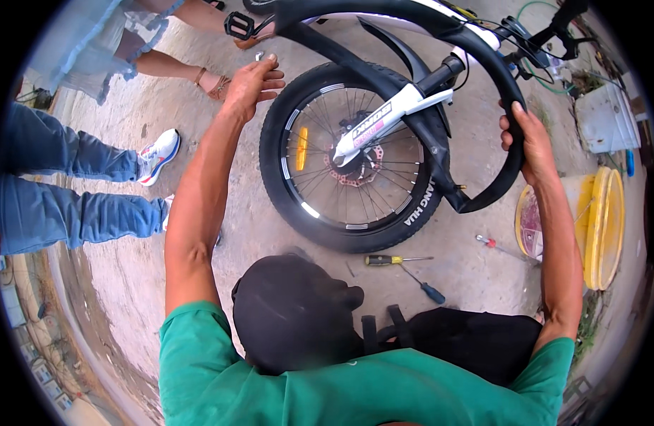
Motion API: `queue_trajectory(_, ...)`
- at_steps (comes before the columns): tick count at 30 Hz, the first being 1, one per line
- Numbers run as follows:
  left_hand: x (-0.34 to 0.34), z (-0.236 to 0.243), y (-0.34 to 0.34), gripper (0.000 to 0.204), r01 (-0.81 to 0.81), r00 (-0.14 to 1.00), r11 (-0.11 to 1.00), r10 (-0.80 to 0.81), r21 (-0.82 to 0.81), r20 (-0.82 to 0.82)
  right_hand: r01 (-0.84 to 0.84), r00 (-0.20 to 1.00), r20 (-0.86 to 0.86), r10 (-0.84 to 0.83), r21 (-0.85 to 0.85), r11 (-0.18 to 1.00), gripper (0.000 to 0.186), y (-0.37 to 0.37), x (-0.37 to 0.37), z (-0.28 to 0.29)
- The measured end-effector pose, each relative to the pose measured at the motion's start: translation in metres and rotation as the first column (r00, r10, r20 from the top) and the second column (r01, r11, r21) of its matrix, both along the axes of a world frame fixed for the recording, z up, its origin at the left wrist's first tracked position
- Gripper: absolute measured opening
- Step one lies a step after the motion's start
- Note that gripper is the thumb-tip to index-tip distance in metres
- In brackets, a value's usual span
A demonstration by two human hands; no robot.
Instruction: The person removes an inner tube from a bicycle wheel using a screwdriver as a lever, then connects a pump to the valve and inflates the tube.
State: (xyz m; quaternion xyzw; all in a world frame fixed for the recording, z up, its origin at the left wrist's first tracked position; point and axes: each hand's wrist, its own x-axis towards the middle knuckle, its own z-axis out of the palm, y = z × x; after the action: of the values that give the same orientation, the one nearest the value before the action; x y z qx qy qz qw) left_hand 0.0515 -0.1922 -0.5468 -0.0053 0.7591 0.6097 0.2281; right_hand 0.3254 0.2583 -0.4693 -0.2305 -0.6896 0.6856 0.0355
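Note:
My right hand is closed round a black bicycle inner tube. The tube loops across the upper middle, in front of the white front fork, and its small valve shows near the lower bend. My left hand is held out beside the wheel, palm up with the fingers apart. A small shiny metal piece shows just past its fingers; whether they touch it I cannot tell. Between my arms is the front wheel, with its black tyre, brake disc and yellow reflector, attached to the fork.
Two screwdrivers, one yellow and black and one dark blue, lie below the wheel. A red-marked metal tool lies near the yellow bucket. A person in jeans and another in a pale blue dress are at left.

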Motion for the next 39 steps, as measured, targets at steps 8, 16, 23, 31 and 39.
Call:
queue_trajectory(8, 0.062, -0.092, -0.078, 0.044, -0.092, 0.995, 0.964, 0.1, -0.249, 0.02, 0.125, 0.992, 0.054, -0.118, -0.155, 0.98, 0.044, 0.022, -0.005, -0.012)
queue_trajectory(16, 0.158, -0.136, -0.112, 0.047, -0.23, 0.973, 0.946, 0.219, -0.226, -0.074, 0.142, 0.987, 0.111, -0.116, -0.269, 0.953, 0.041, 0.047, 0.002, -0.047)
queue_trajectory(23, 0.223, -0.147, -0.128, 0.049, -0.177, 0.977, 0.937, 0.203, -0.3, 0.059, 0.135, 0.983, 0.154, -0.099, -0.245, 0.96, 0.042, 0.047, 0.0, -0.067)
queue_trajectory(31, 0.262, -0.142, -0.116, 0.052, -0.068, 0.929, 0.96, 0.159, -0.27, 0.333, 0.153, 0.975, 0.196, -0.106, -0.239, 0.959, 0.042, 0.045, -0.005, -0.074)
queue_trajectory(39, 0.265, -0.152, -0.109, 0.037, -0.131, 0.922, 0.967, 0.2, -0.218, 0.332, 0.165, 0.974, 0.193, -0.121, -0.234, 0.958, 0.043, 0.055, -0.003, -0.08)
